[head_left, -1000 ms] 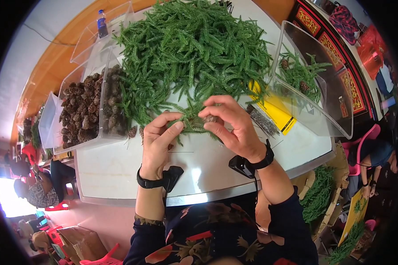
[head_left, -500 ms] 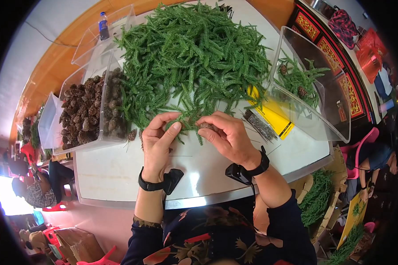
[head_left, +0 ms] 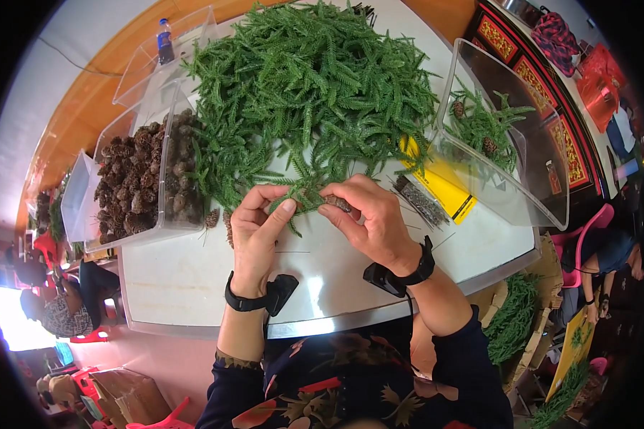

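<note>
My left hand (head_left: 256,225) pinches a green artificial pine sprig (head_left: 293,207) between thumb and fingers. Close beside it, my right hand (head_left: 372,218) is closed on a small brown pine cone (head_left: 338,204), held against the sprig's right side. Whether a wire joins the two is too small to see. Just beyond both hands rises a big heap of green pine sprigs (head_left: 311,79). A few loose pine cones (head_left: 212,218) lie on the white table (head_left: 193,279) left of my left hand, one partly hidden behind it.
At left stands a clear bin (head_left: 166,171) full of pine cones (head_left: 132,179). A clear bin (head_left: 508,186) at right holds sprigs with cones. Thin wires (head_left: 421,200) lie by a yellow packet (head_left: 440,186). Behind the bins is a blue-capped bottle (head_left: 165,43). Another person (head_left: 601,264) works at far right.
My right hand has turned slightly, and the pine cone now lies more sideways between its fingers. The sprig's right tip has swung up toward the cone. My left hand has barely moved.
</note>
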Demonstrator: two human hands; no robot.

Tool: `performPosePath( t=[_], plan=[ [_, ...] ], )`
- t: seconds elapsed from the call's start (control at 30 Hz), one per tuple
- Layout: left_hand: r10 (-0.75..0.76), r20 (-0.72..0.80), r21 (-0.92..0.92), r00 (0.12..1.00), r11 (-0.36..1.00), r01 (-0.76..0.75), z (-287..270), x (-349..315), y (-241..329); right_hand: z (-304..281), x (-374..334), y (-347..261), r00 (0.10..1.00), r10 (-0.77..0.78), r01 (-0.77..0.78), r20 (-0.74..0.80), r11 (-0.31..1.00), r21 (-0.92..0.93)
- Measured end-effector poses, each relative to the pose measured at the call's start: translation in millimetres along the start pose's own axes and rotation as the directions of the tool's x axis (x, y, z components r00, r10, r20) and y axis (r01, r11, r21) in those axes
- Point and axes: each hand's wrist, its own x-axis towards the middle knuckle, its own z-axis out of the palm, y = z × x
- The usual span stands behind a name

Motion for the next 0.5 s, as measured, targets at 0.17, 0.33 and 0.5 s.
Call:
performPosePath(
  t=[0.17, 0.33, 0.5],
  plan=[
    [-0.006, 0.006, -0.005, 1.0, 1.0, 0.006, 1.4, -1.0, 2.4, -1.4, 1.6, -3.8, 0.998, 0.059, -0.06, 0.003, 0.997, 0.053],
    [-0.062, -0.012, -0.048, 0.998, 0.997, 0.061, -0.2, -0.5, 5.1, -4.4, 2.3, -3.9, 0.993, 0.114, -0.117, 0.031, 0.984, 0.132],
    [-0.043, -0.023, -0.039, 0.999, 0.998, 0.042, -0.1, -1.4, 4.5, -5.0, 2.2, -3.9, 0.992, 0.121, -0.126, 0.048, 0.983, 0.135]
  ],
)
